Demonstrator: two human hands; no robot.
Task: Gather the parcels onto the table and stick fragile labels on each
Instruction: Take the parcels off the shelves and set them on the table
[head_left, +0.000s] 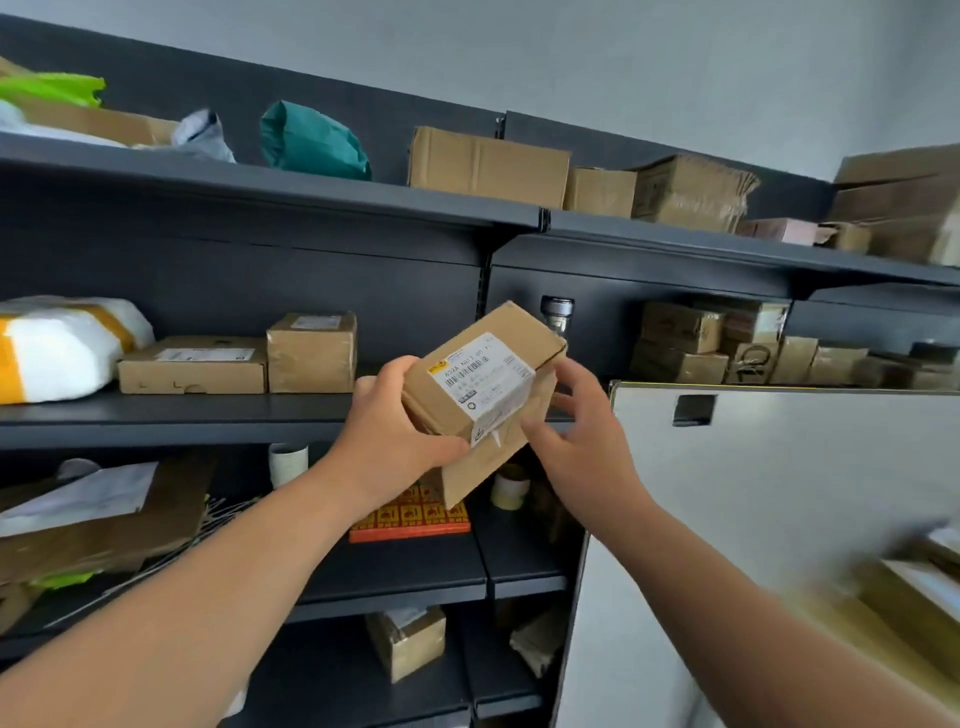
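Dark shelves (249, 415) face you, white surface (779, 493) right. Your left hand (395, 436) grips the cardboard parcel (483, 384); right hand (582, 431) wide beside it.

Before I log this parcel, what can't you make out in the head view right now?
Head view throughout.
1. Shipping label on the cardboard box: print too small and blurred to read.
2. Orange sheet on the lower shelf: partly hidden by the box and left hand.
3. Right hand: firm grip or mere touch on the box is unclear.
4. Items at lower right: motion-blurred, cut off by the frame edge.
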